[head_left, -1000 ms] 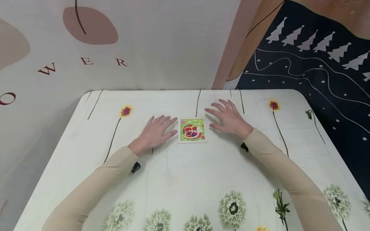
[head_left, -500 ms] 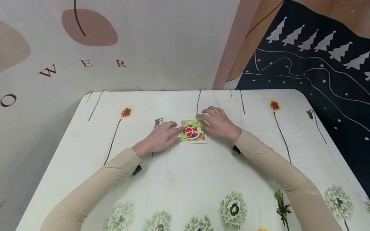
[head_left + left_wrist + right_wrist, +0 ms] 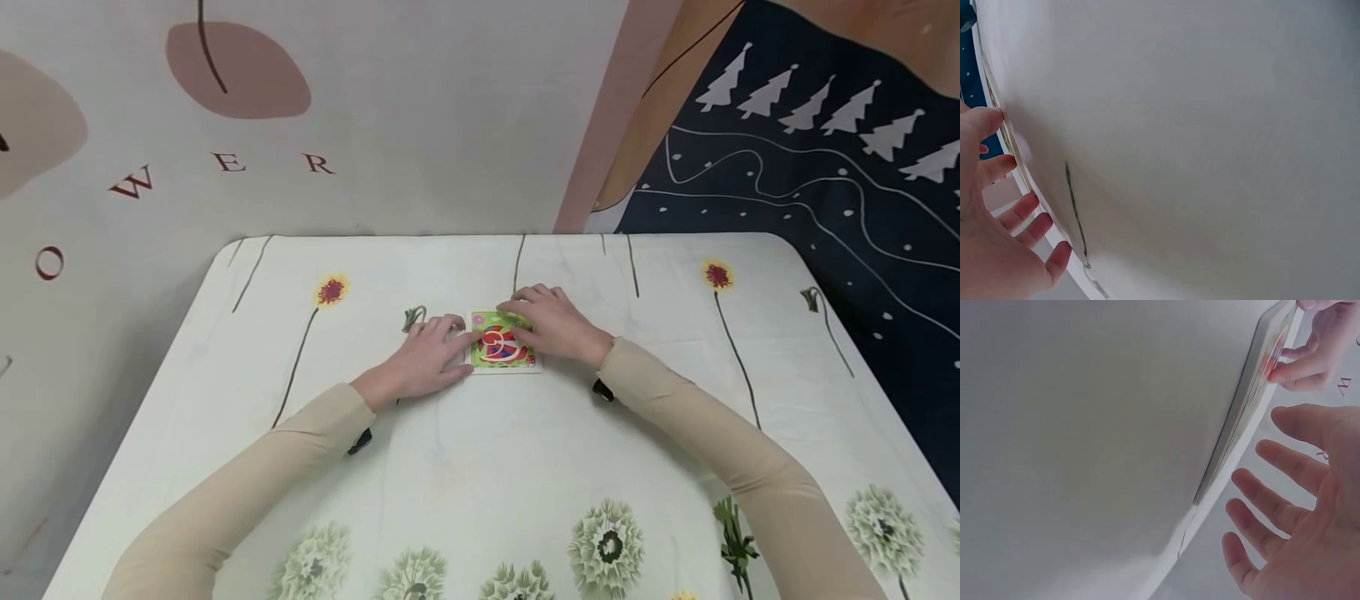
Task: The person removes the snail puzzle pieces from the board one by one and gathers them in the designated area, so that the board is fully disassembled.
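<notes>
A small square puzzle board (image 3: 504, 352) with a white border and a colourful snail picture on green lies flat near the table's far side. From its left, my left hand (image 3: 422, 358) reaches in, index fingertip over the picture and thumb at the lower left edge. My right hand (image 3: 561, 325) hovers across the board's upper right part with relaxed fingers, hiding that corner. Edge-on in the right wrist view, the board (image 3: 1241, 419) shows a thin pale side, and my right fingers (image 3: 1272, 500) are spread apart from it. The left wrist view shows my left hand (image 3: 997, 244) with loosely bent fingers.
The white tablecloth (image 3: 465, 467) carries printed flowers and stems. Behind the table hangs a pale cloth (image 3: 450, 125) with printed letters, and a dark blue cloth (image 3: 795, 167) with white trees hangs at the right. A black wrist device (image 3: 360, 442) sits under the left sleeve.
Both hands have moved inward to the puzzle board, the right one also lowering from beyond its right side to over its upper right. The board stays in place.
</notes>
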Motion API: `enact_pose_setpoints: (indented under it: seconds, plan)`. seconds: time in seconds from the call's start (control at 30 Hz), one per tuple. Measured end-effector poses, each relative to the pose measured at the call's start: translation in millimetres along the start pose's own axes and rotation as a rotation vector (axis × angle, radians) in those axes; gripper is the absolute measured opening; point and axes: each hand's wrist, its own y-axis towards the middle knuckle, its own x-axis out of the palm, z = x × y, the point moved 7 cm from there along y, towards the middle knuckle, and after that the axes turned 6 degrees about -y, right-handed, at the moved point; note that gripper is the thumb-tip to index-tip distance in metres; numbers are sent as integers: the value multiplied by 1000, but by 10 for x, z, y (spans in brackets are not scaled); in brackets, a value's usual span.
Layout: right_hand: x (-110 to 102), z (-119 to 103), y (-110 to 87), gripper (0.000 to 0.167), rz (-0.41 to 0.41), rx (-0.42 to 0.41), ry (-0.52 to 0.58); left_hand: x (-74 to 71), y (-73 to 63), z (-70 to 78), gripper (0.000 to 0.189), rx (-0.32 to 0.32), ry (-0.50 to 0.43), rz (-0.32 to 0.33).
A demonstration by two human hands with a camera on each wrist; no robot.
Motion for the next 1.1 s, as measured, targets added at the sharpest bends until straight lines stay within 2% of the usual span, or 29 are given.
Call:
enact_pose_setpoints:
  seconds: [0.2, 0.37, 0.53, 0.87, 1.1]
  plan:
    - [47, -100, 101, 37, -17, -37, 121, 14, 6, 0, 57, 14, -7, 4]
    - [80, -162, 214, 31, -50, -54, 237, 7, 3, 9, 55, 58, 2, 31]
    - [112, -187, 323, 25, -86, -32, 342, -6, 0, 20, 54, 78, 12, 43]
    - [166, -120, 493, 19, -149, 70, 378, -32, 0, 43, 52, 102, 30, 50]
    - [202, -87, 538, 23, -181, 104, 420, -54, -2, 40, 52, 104, 8, 60]
